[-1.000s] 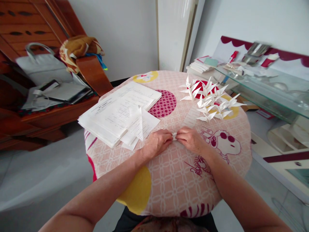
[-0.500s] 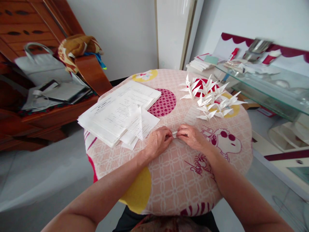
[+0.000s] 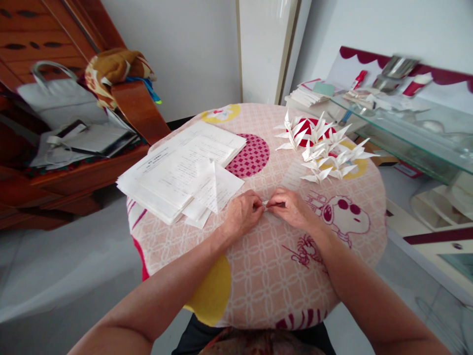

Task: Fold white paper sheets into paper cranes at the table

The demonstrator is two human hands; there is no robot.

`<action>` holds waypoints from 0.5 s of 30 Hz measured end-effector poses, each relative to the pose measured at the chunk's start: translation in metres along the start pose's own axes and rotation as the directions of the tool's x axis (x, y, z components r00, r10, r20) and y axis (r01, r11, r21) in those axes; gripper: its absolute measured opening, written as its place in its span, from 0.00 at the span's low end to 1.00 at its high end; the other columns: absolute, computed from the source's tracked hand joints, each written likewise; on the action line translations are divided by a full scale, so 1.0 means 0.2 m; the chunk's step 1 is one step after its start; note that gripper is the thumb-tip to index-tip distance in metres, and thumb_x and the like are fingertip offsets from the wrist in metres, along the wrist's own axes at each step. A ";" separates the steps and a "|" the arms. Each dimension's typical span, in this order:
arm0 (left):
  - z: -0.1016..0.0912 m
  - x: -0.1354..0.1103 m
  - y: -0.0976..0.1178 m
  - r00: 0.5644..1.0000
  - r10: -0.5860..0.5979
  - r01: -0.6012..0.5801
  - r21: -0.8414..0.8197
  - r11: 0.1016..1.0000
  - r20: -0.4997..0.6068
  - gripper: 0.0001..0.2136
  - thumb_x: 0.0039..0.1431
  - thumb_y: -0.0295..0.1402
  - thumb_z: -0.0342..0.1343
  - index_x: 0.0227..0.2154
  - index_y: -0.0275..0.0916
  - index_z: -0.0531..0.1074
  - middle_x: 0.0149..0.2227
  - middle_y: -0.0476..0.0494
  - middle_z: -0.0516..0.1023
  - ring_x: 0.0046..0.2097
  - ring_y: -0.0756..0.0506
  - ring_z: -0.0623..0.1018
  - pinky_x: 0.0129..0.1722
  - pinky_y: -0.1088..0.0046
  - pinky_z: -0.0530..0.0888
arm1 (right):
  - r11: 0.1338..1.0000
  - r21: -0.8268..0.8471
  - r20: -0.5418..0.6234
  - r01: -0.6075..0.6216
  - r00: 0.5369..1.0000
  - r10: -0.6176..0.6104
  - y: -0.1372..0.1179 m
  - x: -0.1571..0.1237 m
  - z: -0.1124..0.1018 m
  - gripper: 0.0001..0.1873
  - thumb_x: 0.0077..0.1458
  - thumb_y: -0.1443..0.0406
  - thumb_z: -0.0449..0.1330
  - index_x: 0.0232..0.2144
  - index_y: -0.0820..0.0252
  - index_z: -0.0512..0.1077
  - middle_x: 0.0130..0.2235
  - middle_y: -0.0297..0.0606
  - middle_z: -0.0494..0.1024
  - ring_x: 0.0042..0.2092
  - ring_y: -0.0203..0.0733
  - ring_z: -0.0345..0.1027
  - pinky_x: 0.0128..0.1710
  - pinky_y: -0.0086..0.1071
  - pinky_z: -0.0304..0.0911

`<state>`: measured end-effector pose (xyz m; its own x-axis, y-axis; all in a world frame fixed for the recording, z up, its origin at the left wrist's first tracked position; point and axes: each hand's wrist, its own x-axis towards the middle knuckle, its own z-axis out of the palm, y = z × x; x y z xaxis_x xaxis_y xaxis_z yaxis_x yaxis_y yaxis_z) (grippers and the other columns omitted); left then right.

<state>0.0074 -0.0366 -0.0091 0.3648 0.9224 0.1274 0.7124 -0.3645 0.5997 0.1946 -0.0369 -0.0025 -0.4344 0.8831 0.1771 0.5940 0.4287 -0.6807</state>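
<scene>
Between my two hands is a small piece of folded white paper [image 3: 265, 203], mostly covered by the fingers. My left hand [image 3: 244, 211] pinches its left side, fingers curled. From the right, my right hand [image 3: 290, 204] pinches the other side with thumb and fingertips. Both hands rest low over the patterned tablecloth [image 3: 266, 276]. Several white folded paper cranes [image 3: 323, 145] stand in a group beyond my right hand. Left of my left hand lie square paper sheets [image 3: 218, 185], one with a raised crease, partly on a stack of printed paper [image 3: 173, 162].
A glass shelf [image 3: 406, 143] with a red-and-white cup [image 3: 417, 85] and metal containers is at the right. Papers are piled [image 3: 306, 94] behind the table. On the left, a wooden seat [image 3: 74, 177] holds a grey bag [image 3: 55, 93] and a laptop-like flat object [image 3: 99, 138].
My right fingers have shifted slightly left and closer to my left hand, covering more of the paper. The view has tilted a little; the cranes and sheets stay in place.
</scene>
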 end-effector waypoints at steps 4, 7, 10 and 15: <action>-0.01 -0.01 -0.01 0.999 0.040 -0.039 -0.032 0.999 0.008 0.04 0.57 0.28 0.58 0.29 0.37 0.77 0.38 0.45 0.79 0.37 0.48 0.78 0.39 0.73 0.72 | 0.999 -0.034 0.000 -0.013 1.000 0.013 -0.01 -0.01 0.01 0.09 0.55 0.76 0.61 0.29 0.60 0.79 0.32 0.36 0.73 0.36 0.38 0.68 0.38 0.32 0.61; -0.02 -0.02 -0.01 0.998 0.057 -0.057 -0.047 0.997 0.009 0.02 0.56 0.27 0.59 0.31 0.38 0.77 0.38 0.45 0.79 0.39 0.47 0.78 0.41 0.71 0.73 | 0.998 -0.063 -0.010 -0.016 1.000 0.015 -0.01 0.00 0.03 0.10 0.55 0.76 0.61 0.28 0.61 0.79 0.32 0.37 0.72 0.37 0.39 0.67 0.38 0.32 0.60; -0.02 -0.03 -0.01 0.998 0.062 -0.062 -0.061 0.996 0.008 0.03 0.56 0.27 0.58 0.31 0.38 0.77 0.38 0.45 0.79 0.39 0.47 0.78 0.41 0.72 0.73 | 0.997 -0.076 -0.009 -0.032 0.999 0.032 -0.01 0.00 0.03 0.10 0.55 0.76 0.61 0.26 0.61 0.78 0.31 0.37 0.72 0.37 0.39 0.67 0.38 0.32 0.60; 0.00 -0.02 -0.01 0.999 0.038 -0.039 -0.083 0.996 -0.013 0.05 0.57 0.27 0.57 0.29 0.38 0.77 0.39 0.46 0.80 0.37 0.49 0.78 0.38 0.74 0.74 | 0.997 -0.042 -0.038 -0.070 0.997 0.068 -0.01 0.01 0.03 0.10 0.52 0.76 0.61 0.23 0.61 0.75 0.29 0.35 0.71 0.33 0.37 0.65 0.35 0.31 0.59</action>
<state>0.0044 -0.0395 -0.0108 0.3835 0.9095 0.1603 0.6457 -0.3882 0.6576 0.1883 -0.0383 -0.0046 -0.3668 0.9170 0.1570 0.6511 0.3735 -0.6607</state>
